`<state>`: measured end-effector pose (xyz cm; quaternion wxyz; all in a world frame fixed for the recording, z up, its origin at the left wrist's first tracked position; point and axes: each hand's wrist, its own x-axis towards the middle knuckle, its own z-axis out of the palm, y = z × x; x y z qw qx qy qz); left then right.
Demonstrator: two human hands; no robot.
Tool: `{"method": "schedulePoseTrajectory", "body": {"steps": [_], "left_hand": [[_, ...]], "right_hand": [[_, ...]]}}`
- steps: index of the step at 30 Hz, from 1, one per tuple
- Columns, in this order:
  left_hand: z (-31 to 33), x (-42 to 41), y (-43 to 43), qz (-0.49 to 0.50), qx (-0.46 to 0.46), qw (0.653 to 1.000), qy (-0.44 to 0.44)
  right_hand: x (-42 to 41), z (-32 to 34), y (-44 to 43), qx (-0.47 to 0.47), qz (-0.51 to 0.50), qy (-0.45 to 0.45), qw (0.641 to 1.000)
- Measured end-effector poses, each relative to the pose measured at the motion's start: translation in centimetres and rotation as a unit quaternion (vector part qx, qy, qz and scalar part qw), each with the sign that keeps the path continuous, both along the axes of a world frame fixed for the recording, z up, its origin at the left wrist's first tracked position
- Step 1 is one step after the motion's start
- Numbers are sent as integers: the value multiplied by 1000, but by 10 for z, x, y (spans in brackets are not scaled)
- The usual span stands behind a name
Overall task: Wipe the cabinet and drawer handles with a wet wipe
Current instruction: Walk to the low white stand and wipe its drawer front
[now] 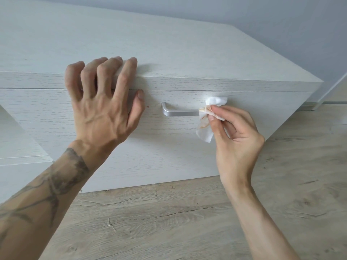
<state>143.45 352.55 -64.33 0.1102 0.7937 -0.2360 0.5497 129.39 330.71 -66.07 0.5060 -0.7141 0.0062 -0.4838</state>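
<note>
Silver handle (178, 113) lying horizontal on drawer front (169, 147), long axis running left-right, left end bending back into panel. Right hand (234, 136) pinching crumpled, brown-stained wet wipe (203, 130) against handle's right end, loose corner hanging down. Left hand (101, 104) gripping cabinet top (169, 53) edge, spread fingers curling over, thumb pressing drawer front.

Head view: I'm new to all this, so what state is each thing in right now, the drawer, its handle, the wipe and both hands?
Drawer: closed, front flush under the cabinet top.
Handle: silver bar, left end bare, right end covered.
Wet wipe: crumpled, brown-stained, pressed on the handle's right end.
Left hand: fingers hooked over the cabinet's top edge.
Right hand: pinches the wipe.
</note>
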Motion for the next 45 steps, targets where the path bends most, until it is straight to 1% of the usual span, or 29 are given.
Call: {"method": "schedulePoseTrajectory", "body": {"steps": [6, 10, 13, 17, 19, 22, 25, 27, 31, 34, 39, 42, 45], "left_hand": [[1, -2, -1, -1, 0, 1000, 8], [0, -1, 0, 0, -2, 1000, 7], [0, -1, -1, 0, -2, 1000, 7], [0, 0, -1, 3, -2, 1000, 6], [0, 0, -1, 3, -4, 1000, 6], [1, 0, -2, 4, -4, 1000, 4], [1, 0, -2, 3, -3, 1000, 5], [1, -1, -1, 4, -2, 1000, 8], [2, -3, -2, 6, 1, 1000, 5], [3, -3, -2, 8, 0, 1000, -1], [3, -4, -2, 9, 0, 1000, 1], [3, -4, -1, 9, 1, 1000, 6], [4, -4, -1, 8, 2, 1000, 7]], "right_hand": [[2, 4, -7, 13, 12, 13, 1000], [-2, 0, -6, -9, 16, 15, 1000], [4, 5, -16, 19, 13, 9, 1000], [1, 0, -12, -46, -6, 16, 999], [0, 0, -11, -90, -42, 8, 995], [2, 4, -3, -164, -93, 4, 982], [9, 6, 16, -236, -112, -7, 965], [15, 9, 29, -265, -112, -17, 958], [29, 13, 53, -283, -92, -20, 954], [41, 18, 63, -303, -112, -10, 946], [38, 16, 55, -326, -121, -48, 936], [32, 13, 47, -323, -124, -72, 935], [25, 11, 32, -324, -123, -68, 936]]}}
